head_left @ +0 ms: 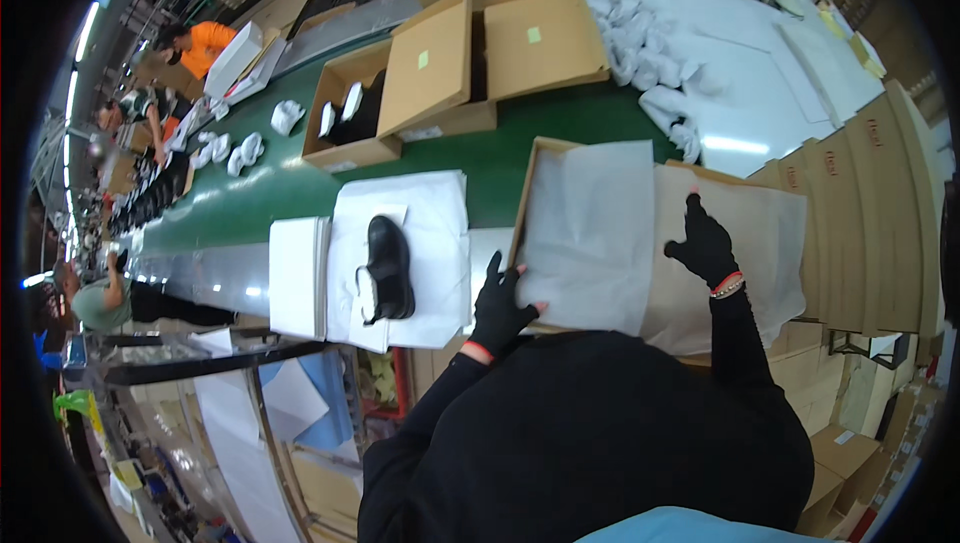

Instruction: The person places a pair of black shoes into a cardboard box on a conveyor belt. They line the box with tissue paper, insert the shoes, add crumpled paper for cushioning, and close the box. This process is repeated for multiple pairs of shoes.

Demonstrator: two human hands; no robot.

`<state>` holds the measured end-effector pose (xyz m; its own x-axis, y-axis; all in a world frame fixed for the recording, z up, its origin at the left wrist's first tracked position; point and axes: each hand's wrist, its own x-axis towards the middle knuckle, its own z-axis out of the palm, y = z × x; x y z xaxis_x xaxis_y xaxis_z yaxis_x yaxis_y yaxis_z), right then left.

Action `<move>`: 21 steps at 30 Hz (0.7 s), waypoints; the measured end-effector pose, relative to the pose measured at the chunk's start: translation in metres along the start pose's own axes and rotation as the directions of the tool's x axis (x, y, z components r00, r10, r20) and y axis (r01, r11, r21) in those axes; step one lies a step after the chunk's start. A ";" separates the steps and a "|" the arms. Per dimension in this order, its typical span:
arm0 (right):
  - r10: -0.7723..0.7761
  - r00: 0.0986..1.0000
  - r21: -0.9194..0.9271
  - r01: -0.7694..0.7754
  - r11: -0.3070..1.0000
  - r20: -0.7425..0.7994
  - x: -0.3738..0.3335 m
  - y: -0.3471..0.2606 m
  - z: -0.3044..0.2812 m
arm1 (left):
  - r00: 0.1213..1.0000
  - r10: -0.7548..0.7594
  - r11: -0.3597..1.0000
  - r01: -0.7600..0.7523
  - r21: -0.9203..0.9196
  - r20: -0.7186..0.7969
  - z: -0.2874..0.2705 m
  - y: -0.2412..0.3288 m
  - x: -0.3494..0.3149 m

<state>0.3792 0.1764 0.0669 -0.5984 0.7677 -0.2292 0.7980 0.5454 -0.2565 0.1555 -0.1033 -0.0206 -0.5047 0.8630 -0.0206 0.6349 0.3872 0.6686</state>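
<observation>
In front of me lies an open cardboard box (521, 205) lined with white tissue paper (590, 228), which spreads over its right side too. My left hand (503, 305), in a black glove with bare fingertips, rests at the box's near left edge with fingers apart. Over the paper on the right, my right hand (704, 243) is gloved the same way, its index finger stretched out and thumb spread. Left of the box, a black shoe (388, 268) sits on a stack of white paper sheets (440, 233).
Another white paper stack (296, 278) stands farther left. Beyond, on the green conveyor (300, 188), are open boxes (345, 151), one with black shoes inside. Crumpled paper (645, 53) lies at the back right, beside tall cardboard boxes (870, 213). Other people work along the line.
</observation>
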 end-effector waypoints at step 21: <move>-0.379 0.879 -0.397 0.471 0.788 0.290 0.030 -0.089 0.097 | 0.999 0.019 0.998 -0.021 0.058 0.043 -0.025 -0.016 0.004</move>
<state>0.2833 0.1183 -0.0082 -0.8492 0.3700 -0.3768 0.3752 0.9248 0.0625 0.1286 -0.1139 -0.0126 -0.4673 0.8832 -0.0396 0.6786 0.3870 0.6243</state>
